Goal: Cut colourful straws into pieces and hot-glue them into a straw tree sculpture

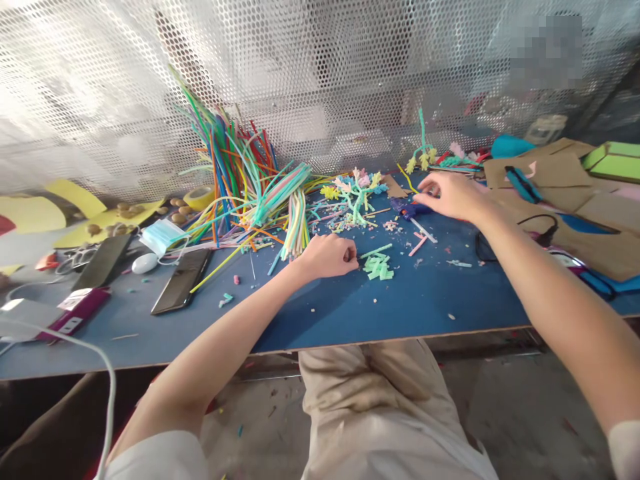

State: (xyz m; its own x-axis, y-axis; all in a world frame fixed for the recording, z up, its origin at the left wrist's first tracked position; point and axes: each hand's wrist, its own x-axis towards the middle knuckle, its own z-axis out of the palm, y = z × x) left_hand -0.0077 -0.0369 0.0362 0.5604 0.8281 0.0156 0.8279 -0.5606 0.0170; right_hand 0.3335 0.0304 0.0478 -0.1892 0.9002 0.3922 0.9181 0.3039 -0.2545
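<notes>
My left hand (331,256) rests low over the blue tabletop with its fingers curled in; whatever they hold, if anything, is hidden. Just right of it lies a small pile of cut mint-green pipe cleaner pieces (379,267). My right hand (450,195) hovers above a dark blue glue gun (416,211), with thumb and forefinger bent and a gap between them. A yellow pipe cleaner (407,179) reaches close to its fingertips. Behind, between the hands, stands a branching pipe cleaner piece (356,193) with green stems and pink, yellow and blue tips.
A big bundle of coloured pipe cleaners (240,173) stands left of centre against a perforated metal screen (320,80). A phone (183,281), a face mask (163,235) and a yellow tape roll (200,197) lie leftward. Brown cardboard (540,173) covers the right side.
</notes>
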